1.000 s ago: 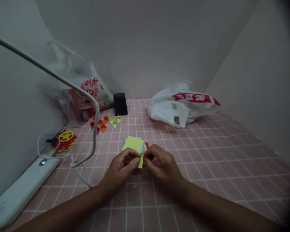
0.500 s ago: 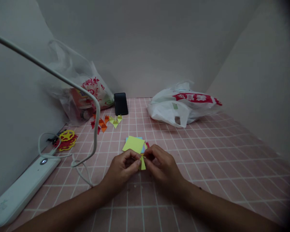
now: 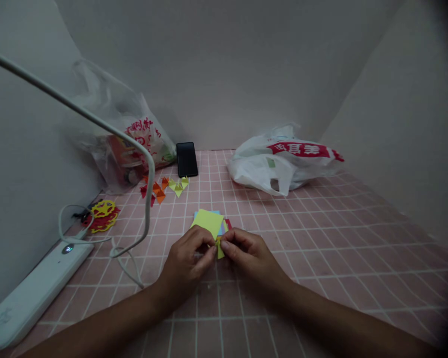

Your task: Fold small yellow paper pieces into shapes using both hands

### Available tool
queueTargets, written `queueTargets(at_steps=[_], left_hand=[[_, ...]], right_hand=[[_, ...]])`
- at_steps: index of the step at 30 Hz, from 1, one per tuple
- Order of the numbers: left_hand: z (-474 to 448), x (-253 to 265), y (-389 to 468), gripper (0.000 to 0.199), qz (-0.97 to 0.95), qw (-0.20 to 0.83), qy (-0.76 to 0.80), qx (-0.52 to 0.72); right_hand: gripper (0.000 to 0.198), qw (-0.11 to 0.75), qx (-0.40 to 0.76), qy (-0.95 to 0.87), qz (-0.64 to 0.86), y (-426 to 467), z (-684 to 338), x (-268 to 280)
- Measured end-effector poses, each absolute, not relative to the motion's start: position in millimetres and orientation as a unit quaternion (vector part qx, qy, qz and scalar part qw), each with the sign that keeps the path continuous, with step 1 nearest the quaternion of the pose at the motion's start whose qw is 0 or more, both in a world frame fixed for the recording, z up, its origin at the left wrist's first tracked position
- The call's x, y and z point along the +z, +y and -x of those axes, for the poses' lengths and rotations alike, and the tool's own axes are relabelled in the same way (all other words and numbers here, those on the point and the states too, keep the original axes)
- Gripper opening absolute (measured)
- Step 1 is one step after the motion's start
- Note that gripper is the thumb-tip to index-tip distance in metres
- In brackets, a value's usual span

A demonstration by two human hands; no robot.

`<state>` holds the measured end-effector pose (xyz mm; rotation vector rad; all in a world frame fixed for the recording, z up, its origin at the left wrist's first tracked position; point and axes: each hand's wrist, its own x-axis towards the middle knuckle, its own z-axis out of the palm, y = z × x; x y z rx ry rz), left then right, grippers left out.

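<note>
Between my two hands is a small folded piece of yellow paper [image 3: 220, 252], partly hidden by the fingers. My left hand [image 3: 190, 256] pinches its left side between thumb and forefinger. From the other side, my right hand [image 3: 250, 253] grips it the same way, fingertips close to the left ones. Just beyond the fingers lies a stack of square coloured paper with a yellow sheet [image 3: 209, 221] on top; blue, purple and red edges peek out. Farther back on the left are several folded paper pieces, orange [image 3: 159, 191], red and pale yellow [image 3: 177, 188].
A white cable [image 3: 148, 199] arcs across the left side to a white power bank [image 3: 41, 293]. Red and yellow cut-out shapes [image 3: 103, 216] lie beside it. At the back are a black phone [image 3: 187, 159], a filled plastic bag [image 3: 134, 139] and a white bag [image 3: 261, 169].
Both hands have shifted slightly at the folded yellow paper, the right thumb now pressing nearer its top. Less of the paper shows between the fingers.
</note>
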<state>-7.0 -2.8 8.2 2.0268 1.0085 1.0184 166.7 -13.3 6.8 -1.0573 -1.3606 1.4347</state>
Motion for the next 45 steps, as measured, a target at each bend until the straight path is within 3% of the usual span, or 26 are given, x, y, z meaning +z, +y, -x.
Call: queueTargets(at_steps=[6,27,39,45], left_hand=[[6.8,9.8,-2.1,0.011,-0.773,0.323,0.391,0.38],[6.1,13.5,-4.3,0.012,-0.758,0.296,0.417,0.405],[6.9,12.5,-9.1,0.011,-0.719,0.298,0.424,0.463],[7.7,11.5,-5.2,0.012,-0.721,0.298,0.429,0.456]], right_hand=[[0.019,0.429,0.629,-0.502,0.412,-12.1,-165.6,4.8],[0.015,0.453,0.554,-0.526,0.46,-14.5,-163.2,2.9],[0.021,0.481,0.678,-0.365,0.42,-15.7,-158.5,4.6],[0.014,0.468,0.64,-0.447,0.414,-17.6,-158.8,4.4]])
